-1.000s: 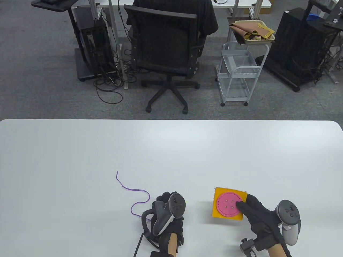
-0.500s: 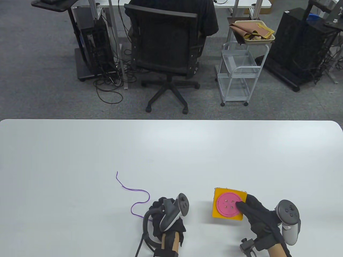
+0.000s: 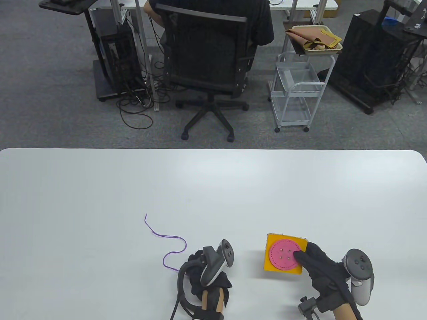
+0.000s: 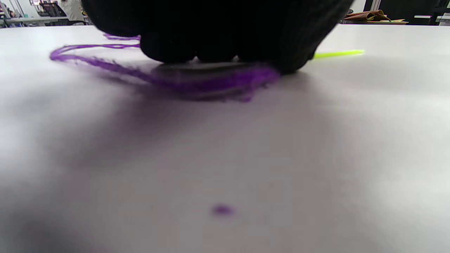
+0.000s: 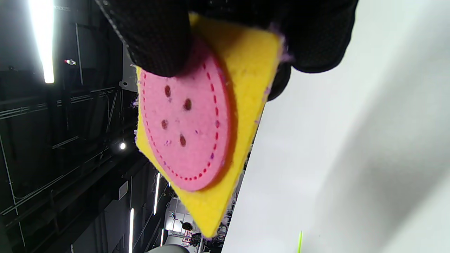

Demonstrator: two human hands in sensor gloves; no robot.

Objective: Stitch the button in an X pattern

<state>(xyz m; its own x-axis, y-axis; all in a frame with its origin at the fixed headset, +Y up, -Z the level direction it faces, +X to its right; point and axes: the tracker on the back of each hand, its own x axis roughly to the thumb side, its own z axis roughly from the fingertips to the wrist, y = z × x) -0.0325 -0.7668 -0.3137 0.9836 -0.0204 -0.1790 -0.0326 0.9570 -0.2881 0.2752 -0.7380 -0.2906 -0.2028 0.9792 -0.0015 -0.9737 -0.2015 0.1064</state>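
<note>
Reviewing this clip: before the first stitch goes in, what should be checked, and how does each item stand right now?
1. Yellow felt square with pink round felt button held by right hand: ok.
2. Button's four holes free of thread: ok.
3. Purple thread within reach of left hand: ok.
4. Left hand gripping the thread: cannot tell.
5. Yellow-green needle picked up: not ok, lying on white table.

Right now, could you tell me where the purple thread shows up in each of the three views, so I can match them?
Table view: the purple thread winds across the white table, ending at the left hand.
Left wrist view: it loops at upper left and runs, blurred, under the gloved fingers.
Right wrist view: not in it.
Shared landmark: the white table.
</note>
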